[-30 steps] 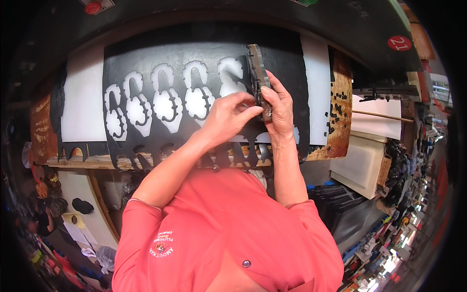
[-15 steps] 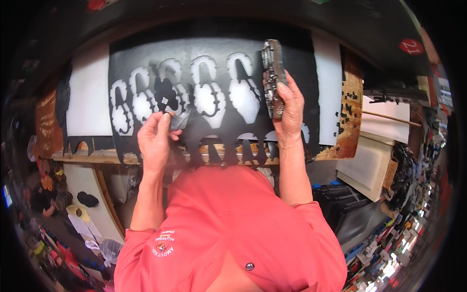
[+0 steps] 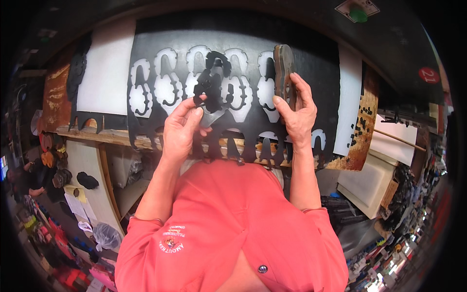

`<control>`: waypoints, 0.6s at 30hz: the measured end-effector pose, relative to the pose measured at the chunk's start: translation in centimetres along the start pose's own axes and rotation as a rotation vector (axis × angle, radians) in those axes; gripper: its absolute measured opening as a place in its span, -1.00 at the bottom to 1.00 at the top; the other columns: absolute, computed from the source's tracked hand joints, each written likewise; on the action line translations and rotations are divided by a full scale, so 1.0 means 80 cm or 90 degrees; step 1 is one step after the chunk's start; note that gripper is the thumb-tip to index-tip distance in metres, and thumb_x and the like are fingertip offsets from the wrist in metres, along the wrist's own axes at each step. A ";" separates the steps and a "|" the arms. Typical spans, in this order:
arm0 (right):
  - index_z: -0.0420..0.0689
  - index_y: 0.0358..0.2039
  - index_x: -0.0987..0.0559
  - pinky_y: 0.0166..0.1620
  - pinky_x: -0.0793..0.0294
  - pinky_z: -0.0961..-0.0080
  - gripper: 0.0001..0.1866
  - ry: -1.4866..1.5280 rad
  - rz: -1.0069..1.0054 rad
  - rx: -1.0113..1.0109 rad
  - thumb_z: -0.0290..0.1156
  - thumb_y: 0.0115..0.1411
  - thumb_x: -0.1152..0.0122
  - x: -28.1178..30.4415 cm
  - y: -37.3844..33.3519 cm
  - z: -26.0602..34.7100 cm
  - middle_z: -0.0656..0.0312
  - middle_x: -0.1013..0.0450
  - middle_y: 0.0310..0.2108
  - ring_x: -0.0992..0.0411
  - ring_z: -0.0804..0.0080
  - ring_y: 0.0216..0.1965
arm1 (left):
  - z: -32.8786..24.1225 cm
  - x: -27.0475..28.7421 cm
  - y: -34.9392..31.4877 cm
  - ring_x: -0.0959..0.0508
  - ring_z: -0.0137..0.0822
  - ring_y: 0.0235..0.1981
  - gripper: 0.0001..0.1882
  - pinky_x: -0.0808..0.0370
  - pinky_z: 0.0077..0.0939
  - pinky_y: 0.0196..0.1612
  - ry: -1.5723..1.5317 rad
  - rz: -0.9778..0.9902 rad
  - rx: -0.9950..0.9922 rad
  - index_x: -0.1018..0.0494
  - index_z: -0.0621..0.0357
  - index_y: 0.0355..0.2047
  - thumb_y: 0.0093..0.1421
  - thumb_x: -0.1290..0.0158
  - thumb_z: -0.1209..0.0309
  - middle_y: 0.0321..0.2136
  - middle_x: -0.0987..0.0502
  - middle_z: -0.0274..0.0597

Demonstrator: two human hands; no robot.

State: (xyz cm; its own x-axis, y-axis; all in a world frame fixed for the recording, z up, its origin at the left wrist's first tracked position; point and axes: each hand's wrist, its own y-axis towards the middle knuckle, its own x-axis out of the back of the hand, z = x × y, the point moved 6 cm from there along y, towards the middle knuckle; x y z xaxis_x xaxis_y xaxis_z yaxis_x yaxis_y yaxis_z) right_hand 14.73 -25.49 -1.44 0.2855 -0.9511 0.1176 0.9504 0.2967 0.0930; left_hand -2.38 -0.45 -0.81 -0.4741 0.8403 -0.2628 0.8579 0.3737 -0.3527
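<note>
A black sheet (image 3: 323, 82) with a row of shoe-part-shaped cutouts lies in front of me, and white board shows through its holes. Above the sheet, left of centre, my left hand (image 3: 181, 129) pinches a curved black cut piece (image 3: 210, 90) between thumb and fingers. Some greyish material shows beneath that piece, too blurred to name. My right hand (image 3: 297, 114) grips a thick, sole-shaped cutting die (image 3: 285, 70), which stands on edge over the rightmost large cutout. The die's far side is hidden.
White board (image 3: 106, 68) shows left of the sheet, with a wooden edge (image 3: 92, 135) along the table's front. Small black scraps (image 3: 359, 124) litter the rusty right end. A dark machine part with a green button (image 3: 358, 15) overhangs the far side. A pale box (image 3: 362, 182) stands lower right.
The whole view has shifted. My left hand has moved right across the sheet with the black piece. In my right hand the die has turned, now showing a smoother side.
</note>
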 end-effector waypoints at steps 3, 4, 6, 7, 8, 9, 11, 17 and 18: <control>-0.28 0.29 -0.52 0.42 -0.33 0.38 -0.28 0.009 -0.002 0.005 -0.57 0.09 -0.55 -0.001 -0.002 0.001 0.08 -0.35 0.34 -0.36 0.32 0.34 | -0.016 0.009 0.007 -0.51 -0.62 -0.43 -0.66 -0.66 -0.58 -0.29 0.062 -0.020 -0.045 -0.55 0.21 0.21 0.48 -0.12 0.41 -0.27 -0.60 -0.41; -0.28 0.30 -0.51 0.41 -0.35 0.38 -0.28 0.024 -0.003 -0.003 -0.57 0.09 -0.55 -0.001 -0.002 0.002 0.08 -0.34 0.34 -0.37 0.31 0.34 | -0.024 0.016 0.011 -0.51 -0.62 -0.42 -0.66 -0.65 -0.59 -0.29 0.084 -0.032 -0.055 -0.55 0.21 0.21 0.48 -0.11 0.41 -0.28 -0.60 -0.41; -0.28 0.29 -0.51 0.40 -0.36 0.36 -0.28 0.013 -0.008 0.006 -0.54 0.10 -0.55 -0.003 -0.002 0.005 0.08 -0.35 0.33 -0.39 0.30 0.32 | -0.036 0.029 0.017 -0.52 -0.61 -0.39 -0.65 -0.65 -0.59 -0.30 0.110 -0.040 -0.068 -0.55 0.21 0.22 0.48 -0.11 0.41 -0.27 -0.60 -0.41; -0.26 0.28 -0.53 0.39 -0.38 0.35 -0.29 0.004 -0.012 0.000 -0.52 0.09 -0.56 -0.004 -0.001 0.006 0.06 -0.37 0.32 -0.40 0.27 0.32 | -0.040 0.034 0.019 -0.53 -0.61 -0.38 -0.64 -0.64 -0.59 -0.30 0.116 -0.038 -0.069 -0.55 0.21 0.23 0.48 -0.11 0.41 -0.26 -0.61 -0.40; -0.24 0.27 -0.54 0.37 -0.39 0.34 -0.28 -0.079 -0.009 0.028 -0.48 0.06 -0.57 -0.007 -0.001 0.012 0.04 -0.39 0.30 -0.42 0.23 0.30 | -0.043 0.038 0.021 -0.54 -0.60 -0.37 -0.63 -0.64 -0.59 -0.30 0.122 -0.035 -0.070 -0.54 0.21 0.24 0.48 -0.10 0.40 -0.24 -0.62 -0.39; -0.22 0.25 -0.56 0.35 -0.40 0.32 -0.28 -0.148 -0.020 0.039 -0.44 0.04 -0.59 -0.009 0.000 0.016 0.02 -0.42 0.28 -0.44 0.18 0.29 | -0.044 0.037 0.020 -0.57 -0.58 -0.34 -0.60 -0.62 -0.61 -0.30 0.103 -0.006 -0.068 -0.52 0.20 0.28 0.48 -0.10 0.40 -0.19 -0.66 -0.37; -0.21 0.18 -0.59 0.30 -0.45 0.22 -0.29 -0.258 0.000 0.106 -0.39 -0.03 -0.60 -0.023 -0.001 0.030 -0.06 -0.43 0.25 -0.46 0.01 0.24 | -0.036 0.037 0.019 -0.60 -0.56 -0.31 -0.58 -0.60 -0.63 -0.30 0.109 0.014 -0.007 -0.50 0.19 0.31 0.49 -0.10 0.40 -0.12 -0.68 -0.33; -0.25 0.05 -0.66 0.15 -0.48 0.06 -0.47 -0.453 -0.007 0.332 -0.41 0.03 -0.56 -0.048 -0.007 0.099 -0.12 -0.49 0.10 -0.46 -0.14 0.09 | -0.017 0.009 0.006 -0.63 -0.51 -0.27 -0.58 -0.65 -0.54 -0.23 0.081 0.089 0.037 -0.49 0.28 0.29 0.50 -0.08 0.38 -0.10 -0.68 -0.26; -0.26 0.00 -0.68 0.08 -0.51 0.12 -0.56 -0.373 -0.007 0.326 -0.47 0.09 -0.53 -0.050 -0.009 0.110 -0.08 -0.52 0.02 -0.49 -0.08 0.02 | -0.012 0.001 0.006 -0.63 -0.50 -0.13 -0.56 -0.68 -0.53 -0.19 0.104 0.086 0.054 -0.48 0.27 0.30 0.49 -0.10 0.37 -0.01 -0.66 -0.25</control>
State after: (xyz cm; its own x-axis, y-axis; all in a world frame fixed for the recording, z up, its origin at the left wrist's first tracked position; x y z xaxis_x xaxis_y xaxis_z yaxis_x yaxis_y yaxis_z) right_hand 11.84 -21.18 6.69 0.0295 -0.7962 0.6044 0.7364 0.4261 0.5254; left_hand -1.84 0.21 -0.12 -0.3117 0.9356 -0.1656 0.8884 0.2252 -0.4001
